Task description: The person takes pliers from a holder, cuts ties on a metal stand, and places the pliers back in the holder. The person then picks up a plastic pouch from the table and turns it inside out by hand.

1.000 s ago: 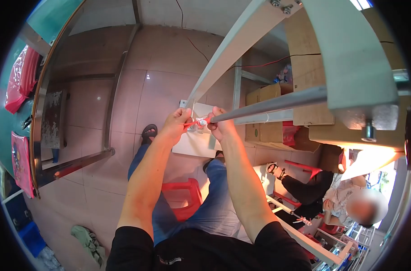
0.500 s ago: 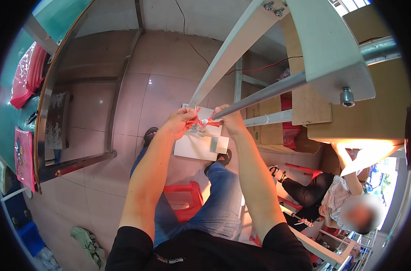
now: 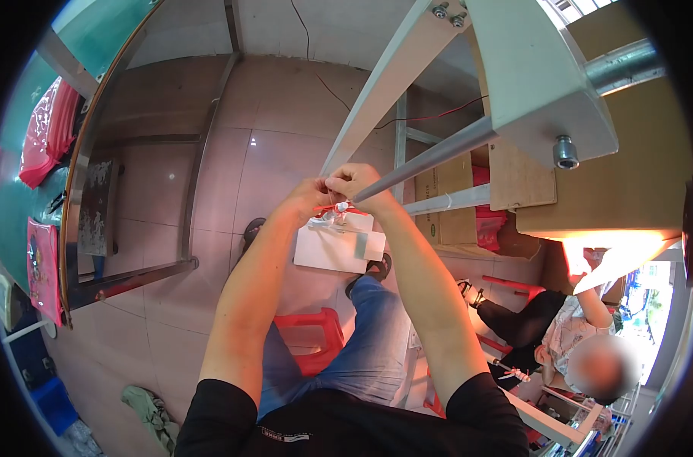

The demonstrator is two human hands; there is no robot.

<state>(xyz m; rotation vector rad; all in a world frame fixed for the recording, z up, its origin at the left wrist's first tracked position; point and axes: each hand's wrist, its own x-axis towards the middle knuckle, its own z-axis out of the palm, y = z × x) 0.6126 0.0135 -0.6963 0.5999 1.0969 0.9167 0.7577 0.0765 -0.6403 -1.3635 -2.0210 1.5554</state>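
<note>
A bundle of red strips with a white knot-like middle (image 3: 342,206) sits at the lower end of a grey metal rod (image 3: 430,160). Just above it, my left hand (image 3: 308,199) and my right hand (image 3: 356,181) meet with fingertips pinched close together. Red strips run beside the left fingers. Something thin may pass between the two hands, too small to name. The right wrist lies behind the rod's end. Below the bundle, a white box-like block (image 3: 339,250) stands on the floor between my feet.
The rod comes from a white metal frame (image 3: 544,84) at the upper right. Cardboard boxes (image 3: 613,175) stand behind it. A red stool (image 3: 312,339) is beneath me. At left, a table holds pink packets (image 3: 48,137). A co-worker (image 3: 582,335) sits at lower right.
My right hand has moved left and up from beside the rod, and its fingertips now meet those of my left hand. The view has shifted slightly.
</note>
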